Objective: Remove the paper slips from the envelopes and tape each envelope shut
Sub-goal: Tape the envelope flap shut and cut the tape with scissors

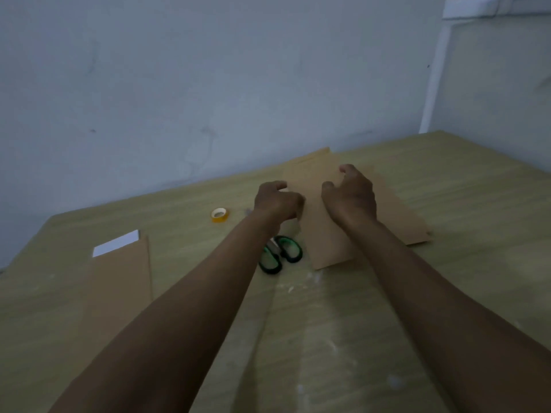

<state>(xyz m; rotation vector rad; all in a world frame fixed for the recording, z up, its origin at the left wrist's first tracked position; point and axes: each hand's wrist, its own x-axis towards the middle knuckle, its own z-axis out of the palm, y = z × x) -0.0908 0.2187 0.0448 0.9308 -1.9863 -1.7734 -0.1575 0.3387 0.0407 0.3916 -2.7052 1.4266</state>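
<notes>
A brown envelope point(316, 174) lies at the middle of the table, on top of a second brown envelope point(405, 216) that sticks out to its right. My left hand point(277, 201) grips the top envelope's left edge with curled fingers. My right hand point(351, 195) is over the same envelope, fingers loosely bent, thumb and forefinger apart, nothing visible between them. At the left, another brown envelope point(119, 287) lies flat with a white paper slip point(117, 242) sticking out of its far end. The light is dim.
A small roll of yellow tape point(220, 215) stands left of my left hand. Green-handled scissors point(281, 254) lie under my left wrist, beside the top envelope. The wooden table point(328, 338) meets a wall at its far edge.
</notes>
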